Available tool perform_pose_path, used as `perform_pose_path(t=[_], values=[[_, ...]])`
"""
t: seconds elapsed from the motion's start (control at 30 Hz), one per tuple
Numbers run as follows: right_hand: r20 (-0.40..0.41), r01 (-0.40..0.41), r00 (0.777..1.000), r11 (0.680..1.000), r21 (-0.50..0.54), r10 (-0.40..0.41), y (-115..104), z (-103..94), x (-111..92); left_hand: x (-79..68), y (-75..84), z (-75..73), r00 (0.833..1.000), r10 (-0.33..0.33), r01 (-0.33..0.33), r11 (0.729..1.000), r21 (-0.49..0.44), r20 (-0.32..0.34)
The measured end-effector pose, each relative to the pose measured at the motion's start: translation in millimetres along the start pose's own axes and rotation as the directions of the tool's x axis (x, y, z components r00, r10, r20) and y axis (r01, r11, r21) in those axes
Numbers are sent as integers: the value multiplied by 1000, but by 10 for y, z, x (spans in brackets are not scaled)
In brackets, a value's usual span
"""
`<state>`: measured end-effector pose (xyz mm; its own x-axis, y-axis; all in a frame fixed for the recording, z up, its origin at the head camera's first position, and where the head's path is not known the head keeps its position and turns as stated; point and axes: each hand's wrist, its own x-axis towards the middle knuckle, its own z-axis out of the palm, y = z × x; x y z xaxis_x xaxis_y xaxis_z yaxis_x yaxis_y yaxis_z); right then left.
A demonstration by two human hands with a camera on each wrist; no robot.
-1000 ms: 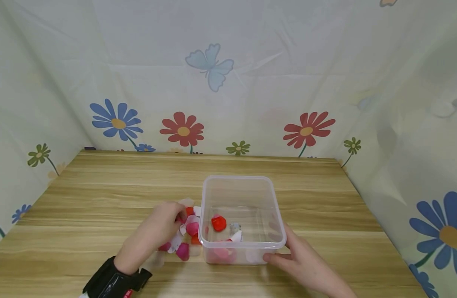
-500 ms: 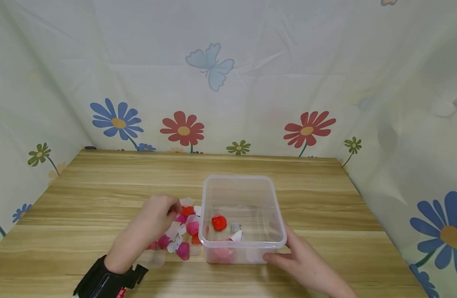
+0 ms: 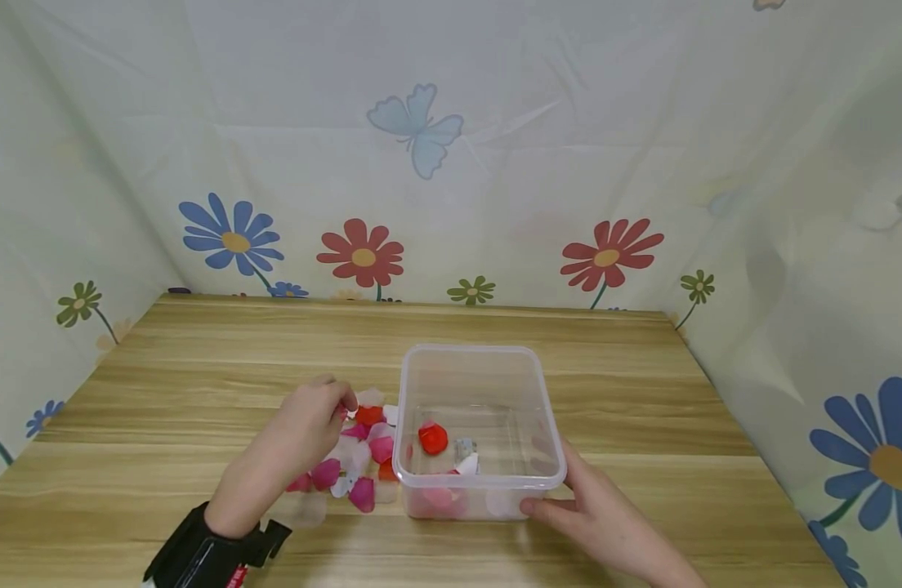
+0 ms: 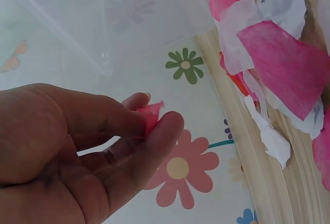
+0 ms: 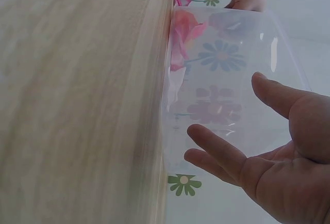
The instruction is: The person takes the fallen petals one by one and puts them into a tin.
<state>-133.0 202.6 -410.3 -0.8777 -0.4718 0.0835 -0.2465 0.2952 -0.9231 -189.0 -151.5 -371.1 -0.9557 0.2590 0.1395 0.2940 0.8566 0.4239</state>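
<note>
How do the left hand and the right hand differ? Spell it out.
The left hand pinches a pink petal; the right hand pinches none, its thumb and fingers spread apart. The left hand is over loose petals left of the clear box; the right hand is at the box's near right corner. Both are bare.

High forward-and-down head view, close sideways wrist views, the clear box [image 3: 471, 376] common to all three.

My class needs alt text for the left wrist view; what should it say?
The person's left hand pinches a small pink piece. At right, pink, white and red petal-like pieces lie on a wooden table; a clear container shows at top, with flowered cloth behind.
</note>
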Motion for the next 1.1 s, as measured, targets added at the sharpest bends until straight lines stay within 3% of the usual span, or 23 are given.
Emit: perform_pose_path(t=[0.2,0.47,0.6,0.87,1.1], values=[[4,17,1000,1000,10,-17,-3,-2,2,14,23,-26,996,34,-37,999,-38,-82],[-3,-7,1000,1000,3,7,-5,-2,6,2,141,-67,971,84,-105,991,-82,-223],[-13,-23,1000,1000,1,23,-7,0,4,-10,242,-79,949,128,-165,980,-109,-287],[-5,1,1000,1000,-7,-1,-8,-1,0,-4,461,-57,882,278,-353,925,-143,-380],[-6,3,1000,1000,-2,-3,-4,1,-3,-11,583,0,856,356,-447,874,-191,-375]])
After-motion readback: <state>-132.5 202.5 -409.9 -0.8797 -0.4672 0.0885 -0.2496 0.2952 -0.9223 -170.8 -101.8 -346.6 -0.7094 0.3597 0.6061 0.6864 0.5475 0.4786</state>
